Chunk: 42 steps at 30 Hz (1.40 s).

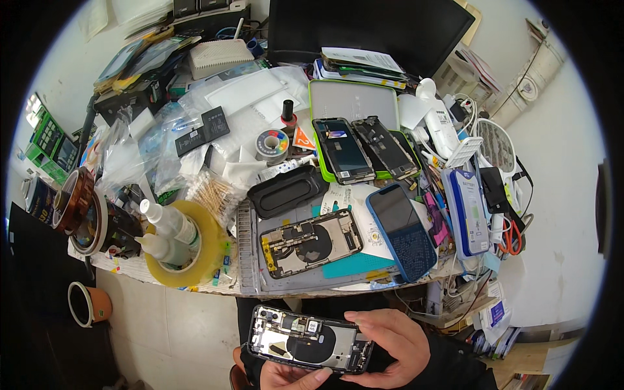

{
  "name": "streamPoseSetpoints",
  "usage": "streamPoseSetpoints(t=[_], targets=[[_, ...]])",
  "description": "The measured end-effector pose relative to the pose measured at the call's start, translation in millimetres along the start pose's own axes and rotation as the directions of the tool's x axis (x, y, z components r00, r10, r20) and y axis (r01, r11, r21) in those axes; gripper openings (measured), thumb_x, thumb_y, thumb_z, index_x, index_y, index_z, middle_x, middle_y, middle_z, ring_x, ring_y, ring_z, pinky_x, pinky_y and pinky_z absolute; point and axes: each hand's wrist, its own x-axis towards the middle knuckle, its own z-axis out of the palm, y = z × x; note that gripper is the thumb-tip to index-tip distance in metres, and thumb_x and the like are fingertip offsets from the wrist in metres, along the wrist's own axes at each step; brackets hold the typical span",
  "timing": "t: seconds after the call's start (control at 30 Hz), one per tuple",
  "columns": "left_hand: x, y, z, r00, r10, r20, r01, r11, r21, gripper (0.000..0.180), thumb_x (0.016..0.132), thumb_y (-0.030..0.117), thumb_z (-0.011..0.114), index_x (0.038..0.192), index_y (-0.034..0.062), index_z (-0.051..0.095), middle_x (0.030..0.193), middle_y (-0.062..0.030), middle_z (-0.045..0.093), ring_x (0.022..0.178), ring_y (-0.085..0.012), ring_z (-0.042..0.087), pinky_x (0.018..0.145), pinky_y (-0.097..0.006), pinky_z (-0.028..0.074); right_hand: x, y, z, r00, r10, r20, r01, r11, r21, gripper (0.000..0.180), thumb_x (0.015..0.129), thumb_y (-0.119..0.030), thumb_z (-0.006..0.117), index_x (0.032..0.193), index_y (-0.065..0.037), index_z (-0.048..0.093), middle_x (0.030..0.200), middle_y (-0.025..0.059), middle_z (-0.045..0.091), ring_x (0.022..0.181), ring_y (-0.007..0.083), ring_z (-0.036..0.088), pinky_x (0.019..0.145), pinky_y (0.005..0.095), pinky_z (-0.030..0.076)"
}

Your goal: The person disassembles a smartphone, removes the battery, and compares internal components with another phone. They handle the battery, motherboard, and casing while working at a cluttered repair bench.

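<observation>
An opened phone body (305,348), its inner boards and round black coil showing, is held over my lap below the table edge. My left hand (292,377) grips its lower edge, with the thumb along the rim. My right hand (400,344) closes round its right end, fingers on the upper edge and thumb below. On the grey work mat just beyond lies a second opened phone body (338,240). Right of that rests a phone in a blue case (403,231). Two detached phone screens (343,153) (390,149) lie on a green-edged case.
At left, a roll of yellow tape (166,270) surrounds two white bottles (172,224), beside cotton swabs (213,195). A black tray (286,192), solder spool (272,144) and black battery (203,132) lie farther back. A blue-white box (468,214) and tangled cables stand right; a dark monitor (370,32) is behind.
</observation>
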Motion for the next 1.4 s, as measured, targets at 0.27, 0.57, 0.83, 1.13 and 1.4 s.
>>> streamPoseSetpoints(t=[0.27, 0.57, 0.83, 1.13, 1.4], targets=[[-3.2, -2.3, -5.2, 0.999, -0.031, 0.028, 0.031, 1.0, 0.003, 0.045, 0.09, -0.009, 0.07, 0.133, -0.0023, 0.058, 0.125, -0.0118, 0.069, 0.113, -0.0215, 0.067, 0.098, -0.036, 0.054, -1.7, 2.0, -5.1, 1.0, -0.01, 0.024, 0.01, 1.0, 0.0, 0.086, 0.076, -0.02, 0.09, 0.147, 0.003, 0.048, 0.138, 0.0261, 0.061, 0.115, 0.0414, 0.066, 0.094, 0.0447, 0.055], [-4.2, -0.2, -4.5, 0.999, -0.013, 0.042, 0.013, 1.0, 0.01, 0.044, 0.091, -0.01, 0.069, 0.133, -0.0023, 0.058, 0.123, -0.0117, 0.069, 0.111, -0.0213, 0.068, 0.096, -0.036, 0.055, 0.3, 0.9, -3.5, 0.999, -0.024, 0.022, 0.024, 1.0, 0.006, 0.084, 0.076, -0.019, 0.09, 0.146, 0.004, 0.049, 0.136, 0.0269, 0.062, 0.114, 0.0417, 0.067, 0.094, 0.0449, 0.055], [-5.4, -5.8, -8.8, 0.999, -0.005, 0.043, 0.006, 1.0, -0.006, 0.043, 0.091, -0.012, 0.067, 0.132, -0.0022, 0.059, 0.122, -0.0111, 0.07, 0.11, -0.0211, 0.068, 0.095, -0.035, 0.056, 1.3, 0.3, -3.4, 0.999, -0.042, 0.01, 0.042, 0.999, 0.006, 0.084, 0.076, -0.019, 0.09, 0.145, 0.005, 0.05, 0.135, 0.028, 0.063, 0.112, 0.0422, 0.068, 0.093, 0.0451, 0.055], [-6.1, -4.1, -4.3, 0.999, -0.01, 0.05, 0.011, 1.0, -0.015, 0.044, 0.091, -0.013, 0.066, 0.133, -0.0024, 0.059, 0.124, -0.0117, 0.069, 0.112, -0.0214, 0.068, 0.097, -0.036, 0.055, 0.8, -0.8, -6.8, 0.999, -0.052, 0.011, 0.052, 0.999, 0.005, 0.084, 0.076, -0.018, 0.09, 0.145, 0.005, 0.049, 0.134, 0.0284, 0.063, 0.112, 0.0423, 0.068, 0.092, 0.0451, 0.055], [-5.7, -5.4, -5.5, 0.998, -0.029, 0.059, 0.029, 1.0, 0.003, 0.043, 0.091, -0.012, 0.067, 0.132, -0.003, 0.058, 0.124, -0.0121, 0.069, 0.111, -0.0211, 0.068, 0.096, -0.036, 0.055, -0.2, 0.0, -8.5, 0.999, -0.046, -0.006, 0.046, 0.999, 0.012, 0.081, 0.076, -0.018, 0.089, 0.144, 0.004, 0.05, 0.133, 0.0289, 0.063, 0.112, 0.0424, 0.068, 0.092, 0.0449, 0.055]])
